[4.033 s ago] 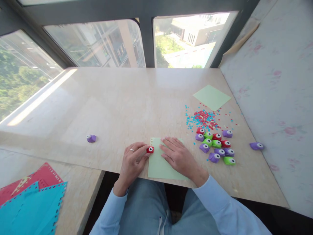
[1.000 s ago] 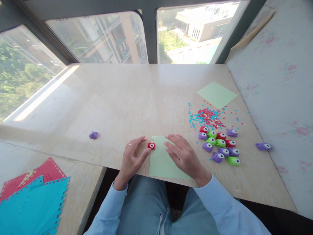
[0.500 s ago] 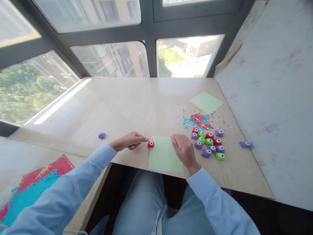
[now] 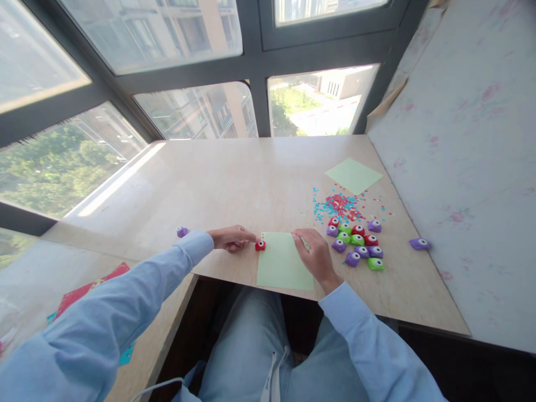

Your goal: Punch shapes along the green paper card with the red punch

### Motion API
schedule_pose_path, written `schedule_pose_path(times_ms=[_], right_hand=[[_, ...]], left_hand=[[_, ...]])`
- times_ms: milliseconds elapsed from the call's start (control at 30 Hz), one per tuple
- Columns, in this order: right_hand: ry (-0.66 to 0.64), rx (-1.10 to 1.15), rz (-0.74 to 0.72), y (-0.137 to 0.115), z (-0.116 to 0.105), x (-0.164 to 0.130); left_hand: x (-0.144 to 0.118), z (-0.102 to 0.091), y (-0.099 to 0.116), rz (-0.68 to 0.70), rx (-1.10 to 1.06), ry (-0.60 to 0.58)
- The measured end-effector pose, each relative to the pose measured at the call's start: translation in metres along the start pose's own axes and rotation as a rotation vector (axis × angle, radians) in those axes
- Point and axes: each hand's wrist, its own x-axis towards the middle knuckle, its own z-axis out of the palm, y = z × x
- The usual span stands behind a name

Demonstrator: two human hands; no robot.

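A small red craft punch (image 4: 260, 245) sits at the left edge of a pale green paper sheet (image 4: 285, 262), close to its upper left corner. My left hand (image 4: 232, 237) stretches its index finger to the punch and touches its upper left side, while the other fingers are curled. A few small punched holes show along the sheet's top left edge. On the right, my right hand (image 4: 314, 251) pinches the sheet's upper right edge between thumb and fingers. The palm side of that hand hides part of the sheet's right border.
Several purple, green and red punches (image 4: 357, 240) cluster right of the sheet. Behind them lie scattered paper bits (image 4: 341, 206) and another green sheet (image 4: 355, 175). Single purple punches lie far right (image 4: 419, 244) and left (image 4: 181, 231). Red paper (image 4: 90, 287) lies lower left.
The view has shifted slightly. My left forearm now covers more of the coloured papers at lower left. The left finger stays at the red punch, and the right hand keeps its pinch.
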Motion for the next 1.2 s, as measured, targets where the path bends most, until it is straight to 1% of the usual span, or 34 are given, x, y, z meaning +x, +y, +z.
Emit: schedule_pose_path(times_ms=[267, 533, 700, 833, 1067, 1133, 1200], right_hand=[[-0.01, -0.002, 0.016, 0.0, 0.001, 0.001], [-0.017, -0.001, 0.04, 0.001, 0.001, 0.0], [-0.025, 0.011, 0.06, 0.001, 0.002, 0.0], [-0.036, 0.012, 0.067, 0.002, 0.001, 0.0], [-0.019, 0.013, 0.077, 0.003, 0.002, 0.0], [-0.012, 0.014, 0.079, 0.003, 0.002, 0.0], [-0.01, 0.019, 0.082, 0.004, 0.003, 0.0]], left_hand=[[0.004, 0.003, 0.002, -0.04, 0.047, 0.057], [0.006, 0.008, 0.0, 0.006, 0.055, 0.169], [0.004, 0.013, -0.001, 0.042, -0.016, 0.2], [0.004, 0.014, 0.001, 0.062, -0.003, 0.237], [0.003, 0.011, 0.008, 0.038, 0.039, 0.214], [0.001, 0.009, 0.012, 0.022, 0.04, 0.214], [0.0, 0.009, 0.018, -0.006, 0.06, 0.188]])
